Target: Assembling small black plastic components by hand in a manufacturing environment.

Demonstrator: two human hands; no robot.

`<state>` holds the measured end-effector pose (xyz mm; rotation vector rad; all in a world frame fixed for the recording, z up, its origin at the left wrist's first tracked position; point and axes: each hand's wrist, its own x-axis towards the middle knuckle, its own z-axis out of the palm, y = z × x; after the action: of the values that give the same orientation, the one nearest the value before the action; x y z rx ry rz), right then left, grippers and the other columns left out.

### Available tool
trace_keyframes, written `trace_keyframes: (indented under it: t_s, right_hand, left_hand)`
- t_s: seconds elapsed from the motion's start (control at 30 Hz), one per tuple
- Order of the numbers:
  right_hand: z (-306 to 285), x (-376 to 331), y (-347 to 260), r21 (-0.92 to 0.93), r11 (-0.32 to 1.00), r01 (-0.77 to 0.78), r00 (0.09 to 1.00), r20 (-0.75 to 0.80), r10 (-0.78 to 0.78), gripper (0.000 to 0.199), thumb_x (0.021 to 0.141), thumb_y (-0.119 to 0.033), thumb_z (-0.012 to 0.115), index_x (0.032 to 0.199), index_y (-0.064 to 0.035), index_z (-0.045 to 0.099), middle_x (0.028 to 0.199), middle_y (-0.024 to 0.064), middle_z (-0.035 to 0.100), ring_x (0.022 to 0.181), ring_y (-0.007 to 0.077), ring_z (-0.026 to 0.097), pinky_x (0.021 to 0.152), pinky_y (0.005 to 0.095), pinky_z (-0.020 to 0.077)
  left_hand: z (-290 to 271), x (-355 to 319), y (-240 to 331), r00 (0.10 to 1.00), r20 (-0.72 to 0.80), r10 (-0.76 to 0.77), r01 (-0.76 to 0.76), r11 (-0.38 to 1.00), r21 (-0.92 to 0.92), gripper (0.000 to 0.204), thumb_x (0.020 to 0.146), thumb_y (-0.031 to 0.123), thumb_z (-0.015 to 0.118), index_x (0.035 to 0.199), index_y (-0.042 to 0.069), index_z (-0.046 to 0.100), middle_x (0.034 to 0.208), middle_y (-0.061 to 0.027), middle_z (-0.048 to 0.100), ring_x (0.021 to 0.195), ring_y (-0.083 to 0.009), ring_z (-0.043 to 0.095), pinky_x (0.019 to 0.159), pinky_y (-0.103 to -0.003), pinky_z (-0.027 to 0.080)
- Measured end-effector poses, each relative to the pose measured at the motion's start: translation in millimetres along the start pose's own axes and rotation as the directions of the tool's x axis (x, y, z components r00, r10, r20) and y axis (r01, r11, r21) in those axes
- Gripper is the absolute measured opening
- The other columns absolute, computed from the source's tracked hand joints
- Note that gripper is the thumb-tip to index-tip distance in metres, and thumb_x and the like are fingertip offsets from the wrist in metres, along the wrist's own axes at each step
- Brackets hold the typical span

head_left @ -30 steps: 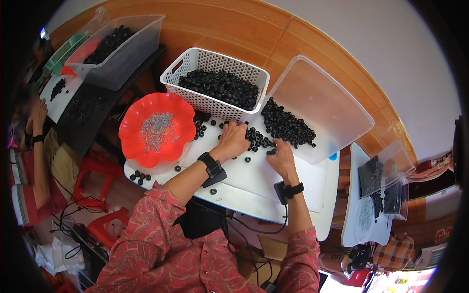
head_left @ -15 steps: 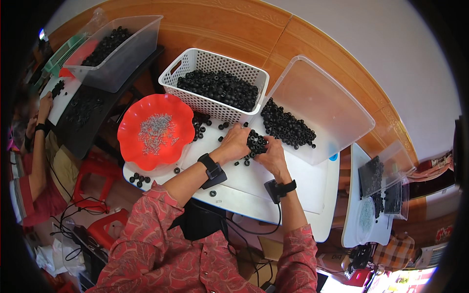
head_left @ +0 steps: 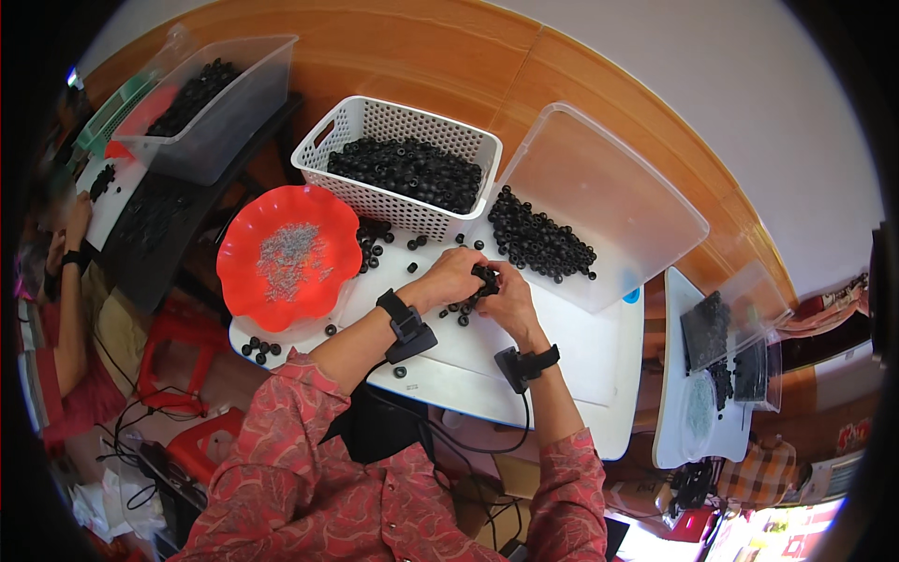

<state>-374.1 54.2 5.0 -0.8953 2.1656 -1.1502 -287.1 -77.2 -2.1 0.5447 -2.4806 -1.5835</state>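
Note:
Close together over the white table, my two hands gather around a small cluster of black ring-like pieces [head_left: 485,278]. My left hand [head_left: 451,279] has its fingers curled against the cluster from the left. From the right, my right hand [head_left: 509,298] closes its thumb and fingers on the same pieces. How many pieces each hand grips is hidden by the fingers. A few more black rings [head_left: 463,319] lie on the table just below my hands. Behind them stands a white perforated basket [head_left: 375,194], filled with the same black rings.
A red scalloped dish [head_left: 236,245] of small silvery pieces stands at left. A clear plastic bin [head_left: 613,192] with black rings lies tilted at right. Loose rings [head_left: 260,347] sit near the table's left edge. Another person's arm [head_left: 71,309] is at the far left, beside a grey bin [head_left: 229,122].
My hands have drawn closer together, and their fingers now cover more of the black cluster. The whole view has shifted slightly, with things appearing a little farther left.

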Motion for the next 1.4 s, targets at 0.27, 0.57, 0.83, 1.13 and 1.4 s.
trace_keyframes:
  t_s: [0.27,0.57,0.83,1.13,1.4]
  right_hand:
    - [-42,6,5,0.452,0.887,-0.092,0.996,0.039,0.083,0.059,0.066,0.013,0.065,0.124,0.0019,0.058,0.092,0.0114,0.069,0.074,0.0170,0.067,0.062,0.0278,0.0558]
    - [-118,36,31,0.208,0.973,0.103,0.878,-0.478,0.009,0.064,0.076,0.002,0.070,0.136,0.0095,0.046,0.079,0.0132,0.064,0.066,0.0187,0.067,0.060,0.0303,0.0569]
    - [-61,5,19,0.008,0.999,0.044,0.978,-0.205,-0.041,0.024,0.080,-0.002,0.070,0.104,0.0033,0.070,0.090,0.0127,0.071,0.070,0.0168,0.068,0.060,0.0292,0.0567]
    - [12,19,-9,-0.597,0.710,0.374,0.851,-0.082,-0.518,0.040,0.076,0.007,0.063,0.115,-0.0054,0.066,0.116,0.0123,0.060,0.107,0.0334,0.054,0.091,0.0400,0.0473]
    - [16,14,-7,-0.502,0.776,0.383,0.890,-0.026,-0.456,0.028,0.071,0.008,0.065,0.098,-0.0016,0.064,0.105,0.0137,0.058,0.098,0.0351,0.054,0.086,0.0420,0.0475]
  left_hand:
    - [3,43,42,0.984,0.168,-0.051,0.052,0.999,0.002,0.024,0.084,0.010,0.067,0.106,-0.001,0.068,0.091,-0.0127,0.070,0.075,-0.0178,0.067,0.060,-0.031,0.055]
    - [-23,54,88,0.936,-0.176,0.306,-0.327,0.939,-0.103,0.057,0.096,0.027,0.056,0.144,0.000,0.041,0.128,-0.0172,0.056,0.103,-0.0176,0.059,0.075,-0.033,0.057]
    - [-54,-29,4,0.967,-0.195,0.165,-0.118,0.965,0.233,0.023,0.091,0.013,0.056,0.098,-0.006,0.068,0.078,-0.0159,0.069,0.072,-0.0308,0.068,0.069,-0.036,0.054]
    - [-27,-49,-7,0.907,-0.407,0.109,0.134,0.842,0.523,0.021,0.084,0.009,0.066,0.101,-0.002,0.070,0.099,-0.0191,0.061,0.105,-0.0404,0.054,0.090,-0.046,0.045]
    - [-17,-20,-4,0.965,-0.231,0.126,-0.014,0.901,0.433,0.026,0.086,0.011,0.063,0.109,0.000,0.066,0.096,-0.0237,0.065,0.092,-0.0402,0.063,0.079,-0.048,0.050]
